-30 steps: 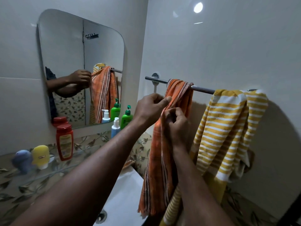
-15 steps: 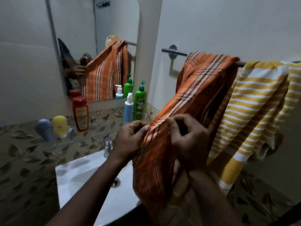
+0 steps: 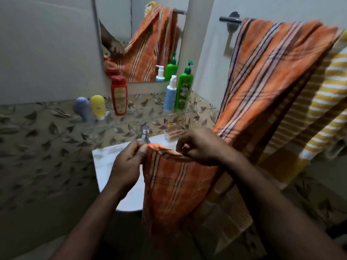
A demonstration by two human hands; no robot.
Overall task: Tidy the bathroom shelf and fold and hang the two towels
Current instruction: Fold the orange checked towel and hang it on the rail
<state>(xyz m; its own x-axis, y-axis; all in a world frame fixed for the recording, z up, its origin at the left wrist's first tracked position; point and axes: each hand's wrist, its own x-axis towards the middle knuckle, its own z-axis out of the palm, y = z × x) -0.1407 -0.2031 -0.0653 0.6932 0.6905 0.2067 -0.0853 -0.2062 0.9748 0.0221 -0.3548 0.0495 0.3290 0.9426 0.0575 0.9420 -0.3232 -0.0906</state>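
Because the thin orange cloth towel with dark and pale stripes [image 3: 272, 76] drapes limply over the metal wall rail [image 3: 230, 20], I judge it light, soft and apt to slide off. The thicker yellow-and-white striped towel [image 3: 328, 109] hangs partly behind it. Above the white sink [image 3: 102, 166], the left hand [image 3: 127, 162] and the right hand [image 3: 202, 147] each pinch the orange towel's lower hem, a sound place to hold it for folding.

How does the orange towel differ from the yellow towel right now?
The orange towel has thin dark stripes; the yellow towel has white bands. The left hand and right hand pinch the orange towel's edge; nothing holds the yellow towel. Both are striped and hang side by side.
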